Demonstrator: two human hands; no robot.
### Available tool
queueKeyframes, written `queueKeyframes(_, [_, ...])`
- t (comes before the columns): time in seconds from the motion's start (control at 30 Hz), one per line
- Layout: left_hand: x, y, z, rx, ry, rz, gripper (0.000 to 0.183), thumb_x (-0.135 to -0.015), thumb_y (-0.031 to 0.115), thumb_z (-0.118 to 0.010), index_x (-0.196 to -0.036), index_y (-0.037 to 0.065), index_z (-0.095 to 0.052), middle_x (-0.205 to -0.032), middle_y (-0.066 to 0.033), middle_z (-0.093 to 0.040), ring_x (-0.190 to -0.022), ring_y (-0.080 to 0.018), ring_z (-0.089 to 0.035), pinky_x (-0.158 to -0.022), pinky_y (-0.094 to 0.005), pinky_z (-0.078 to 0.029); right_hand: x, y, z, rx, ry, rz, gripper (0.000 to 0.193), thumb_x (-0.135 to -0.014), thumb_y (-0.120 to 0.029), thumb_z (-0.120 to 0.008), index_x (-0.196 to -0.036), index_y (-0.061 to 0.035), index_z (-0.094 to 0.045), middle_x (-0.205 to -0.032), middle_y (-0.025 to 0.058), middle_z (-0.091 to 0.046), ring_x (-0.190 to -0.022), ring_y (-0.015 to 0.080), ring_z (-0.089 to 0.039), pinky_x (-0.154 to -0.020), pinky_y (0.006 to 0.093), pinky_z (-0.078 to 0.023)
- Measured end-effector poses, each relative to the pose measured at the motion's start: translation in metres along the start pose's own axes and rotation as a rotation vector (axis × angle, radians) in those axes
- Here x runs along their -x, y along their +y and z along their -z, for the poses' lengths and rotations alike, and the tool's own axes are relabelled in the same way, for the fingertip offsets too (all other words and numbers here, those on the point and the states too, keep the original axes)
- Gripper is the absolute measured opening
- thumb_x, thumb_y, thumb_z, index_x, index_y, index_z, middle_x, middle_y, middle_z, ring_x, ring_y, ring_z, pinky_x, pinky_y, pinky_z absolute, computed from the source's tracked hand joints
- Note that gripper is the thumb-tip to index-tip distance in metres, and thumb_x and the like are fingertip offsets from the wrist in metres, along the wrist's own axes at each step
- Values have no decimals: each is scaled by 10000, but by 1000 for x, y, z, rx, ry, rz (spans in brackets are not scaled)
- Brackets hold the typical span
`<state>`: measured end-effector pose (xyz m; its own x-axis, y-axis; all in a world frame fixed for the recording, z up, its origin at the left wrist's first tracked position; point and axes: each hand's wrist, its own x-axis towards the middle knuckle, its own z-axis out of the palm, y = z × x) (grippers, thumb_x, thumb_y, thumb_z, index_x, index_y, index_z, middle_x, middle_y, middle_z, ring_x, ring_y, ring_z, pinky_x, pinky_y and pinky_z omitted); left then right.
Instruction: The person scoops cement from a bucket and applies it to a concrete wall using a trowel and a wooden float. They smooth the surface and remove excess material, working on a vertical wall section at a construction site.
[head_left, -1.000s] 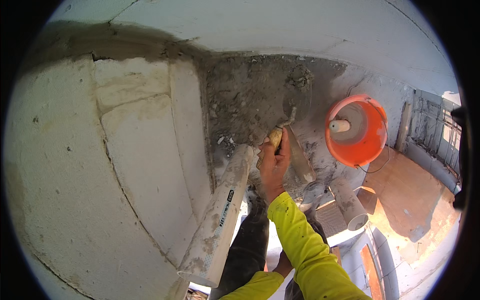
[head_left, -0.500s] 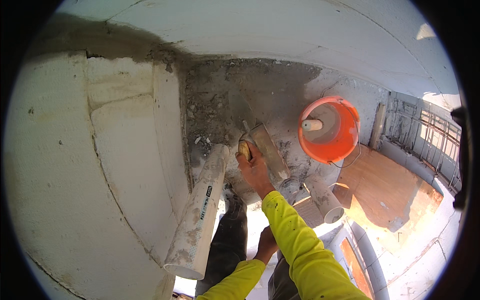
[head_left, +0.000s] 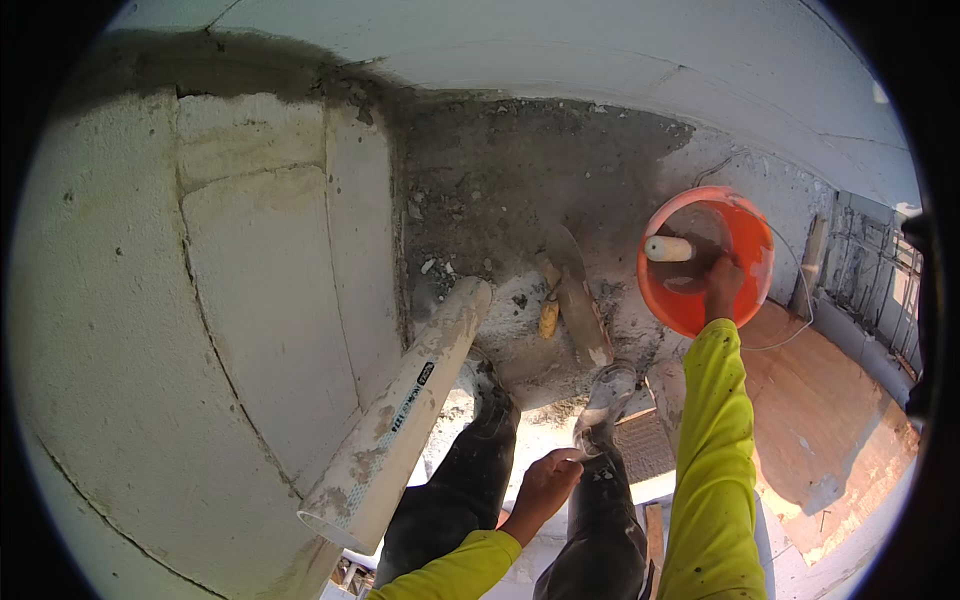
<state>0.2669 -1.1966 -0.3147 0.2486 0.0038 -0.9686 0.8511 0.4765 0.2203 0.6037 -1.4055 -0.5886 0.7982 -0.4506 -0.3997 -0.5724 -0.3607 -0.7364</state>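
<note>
My right hand (head_left: 724,284) reaches down into the orange bucket (head_left: 757,275), its fingers curled close to the wet grey mix (head_left: 706,228). What they hold, if anything, is hidden. Beside that hand, a white cylinder with a greenish end (head_left: 668,248) sticks up inside the bucket. A trowel with a yellowish wooden handle (head_left: 548,319) lies on the rough, mortar-smeared floor, next to a long grey mortar-caked piece (head_left: 581,315). Lower down, my left hand (head_left: 546,488) hovers by my right knee with its fingers closed together; I cannot make out anything in them.
A mortar-spotted white pipe (head_left: 400,410) leans to the left of my legs, near the pale block wall (head_left: 260,280). Wet mortar (head_left: 520,170) darkens the far floor. A wooden board (head_left: 800,390) lies at the right, below metal bars (head_left: 880,260).
My right hand has let go of the trowel, leaving it on the floor, and moved right into the bucket. My left hand has come slightly rightward, more into view. The view has shifted.
</note>
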Motion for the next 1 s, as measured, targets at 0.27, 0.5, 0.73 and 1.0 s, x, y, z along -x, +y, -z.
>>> queueKeyframes(0.27, [6, 7, -4, -52, -73, 27, 372, -967, 233, -594, -1260, 3, -606, -983, -85, -692, -910, -143, -651, -846, -279, -513, 49, -102, 30, -1200, -433, -253, 218, -980, -249, -540, -807, -115, -545, -748, 26, -542, -631, 156, -521, -530, 265, -437])
queueKeyframes(0.5, [2, 23, -7, -15, -11, -42, 372, -919, 252, -653, -1160, -31, -634, -869, -83, -686, -790, -144, -641, -712, -279, -506, 242, -279, -156, -899, -989, -69, 587, -1008, -338, -581, -1476, -26, -410, -1449, 188, -500, -1213, 301, -587, -959, 351, -500])
queueKeyframes(0.73, [2, -7, 9, -406, 62, -214, 289, -901, 211, -665, -1095, -2, -655, -962, -181, -718, -899, -289, -690, -779, -382, -524, 309, -65, -117, -25, -457, 231, 357, -959, -145, -638, -1252, -25, -472, -1043, 113, -571, -909, 200, -592, -786, 353, -509])
queueKeyframes(1.0, [19, -8, 23, -31, 105, -235, 192, -910, 88, -621, -1053, -32, -668, -976, -95, -732, -885, -162, -659, -801, -319, -512, 310, 31, -135, 478, -163, 432, 405, -868, -127, -678, -1186, -29, -448, -1049, 199, -527, -924, 421, -543, -832, 479, -465])
